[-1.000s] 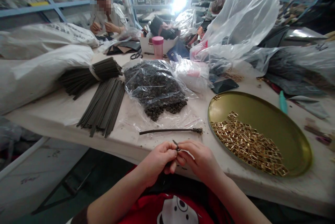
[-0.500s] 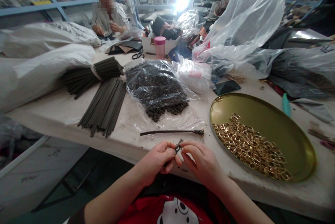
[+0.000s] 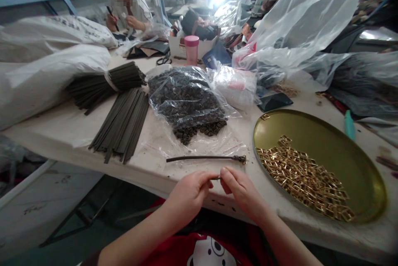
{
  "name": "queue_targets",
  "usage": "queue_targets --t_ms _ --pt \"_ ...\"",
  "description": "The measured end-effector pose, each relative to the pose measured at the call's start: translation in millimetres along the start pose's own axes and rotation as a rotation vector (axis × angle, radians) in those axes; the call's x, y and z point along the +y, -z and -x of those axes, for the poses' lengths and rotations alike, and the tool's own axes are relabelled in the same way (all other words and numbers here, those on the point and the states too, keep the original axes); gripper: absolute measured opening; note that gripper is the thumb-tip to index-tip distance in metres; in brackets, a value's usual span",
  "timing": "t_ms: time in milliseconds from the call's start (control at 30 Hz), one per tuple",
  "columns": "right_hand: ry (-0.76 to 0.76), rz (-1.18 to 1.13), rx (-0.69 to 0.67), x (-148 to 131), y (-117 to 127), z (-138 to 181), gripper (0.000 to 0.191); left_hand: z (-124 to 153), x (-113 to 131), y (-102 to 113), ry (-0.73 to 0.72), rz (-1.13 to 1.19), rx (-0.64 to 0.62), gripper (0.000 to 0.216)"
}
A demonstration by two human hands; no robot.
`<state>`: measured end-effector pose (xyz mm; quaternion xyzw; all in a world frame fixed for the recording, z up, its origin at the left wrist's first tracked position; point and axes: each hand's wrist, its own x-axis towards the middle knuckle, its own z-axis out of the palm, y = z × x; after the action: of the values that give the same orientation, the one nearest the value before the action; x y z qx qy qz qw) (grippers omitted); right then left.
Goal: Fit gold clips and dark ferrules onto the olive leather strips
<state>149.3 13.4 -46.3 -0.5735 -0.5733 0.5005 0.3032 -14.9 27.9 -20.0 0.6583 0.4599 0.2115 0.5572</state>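
My left hand [image 3: 192, 191] and my right hand [image 3: 235, 187] meet at the table's front edge, fingers closed. Between their fingertips shows a short bit of a dark strap [image 3: 216, 178]; the fingers cover the rest. Just beyond them lies a finished-looking dark strap with a gold buckle [image 3: 205, 158] at its right end. Farther back, small black loops [image 3: 186, 133] spill from a clear plastic bag [image 3: 189, 96]. To the right, gold buckles [image 3: 306, 179] are heaped in an oval gold tray [image 3: 329, 137].
At left lie loose dark strips [image 3: 121, 127] and a tied bundle of strips [image 3: 107, 85], beside white sacks [image 3: 56, 79]. A pink-lidded cup [image 3: 191, 50], a black phone-like slab [image 3: 275, 101] and a teal tool [image 3: 349, 125] stand around. A co-worker [image 3: 129, 9] sits across the table.
My hands have turned and drawn together, so the dark piece they hold is now mostly covered. My right fingers, earlier spread, have closed. The co-worker's hand has risen holding something thin and dark.
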Motion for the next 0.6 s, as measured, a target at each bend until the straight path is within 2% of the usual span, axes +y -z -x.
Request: queue_targets --t_ms 67,133,233,300,367,500,600 --pt "-0.047 -0.115 0.004 2 0 -3 0.042 0 2 -2 -0.047 -0.100 0.047 0.026" --pt "-0.087 -0.241 -0.017 5 -1 -4 0.041 -2 4 -2 0.026 -0.040 0.009 0.020" --pt "-0.134 -0.382 -0.031 6 -3 -8 0.039 -4 5 -1 0.247 0.258 -0.156 0.013" --pt "-0.127 -0.375 -0.030 4 -1 -14 0.039 -7 6 0 0.362 0.478 -0.225 0.012" --pt "-0.063 -0.264 0.024 1 4 -25 0.039 -10 6 2 0.400 0.618 -0.213 0.011" --pt "0.146 0.192 0.299 0 21 -62 0.028 -16 3 6 0.421 0.725 -0.083 0.013" --pt "0.292 0.567 0.333 4 24 -92 0.020 -19 -1 9 0.410 0.758 -0.033 0.017"
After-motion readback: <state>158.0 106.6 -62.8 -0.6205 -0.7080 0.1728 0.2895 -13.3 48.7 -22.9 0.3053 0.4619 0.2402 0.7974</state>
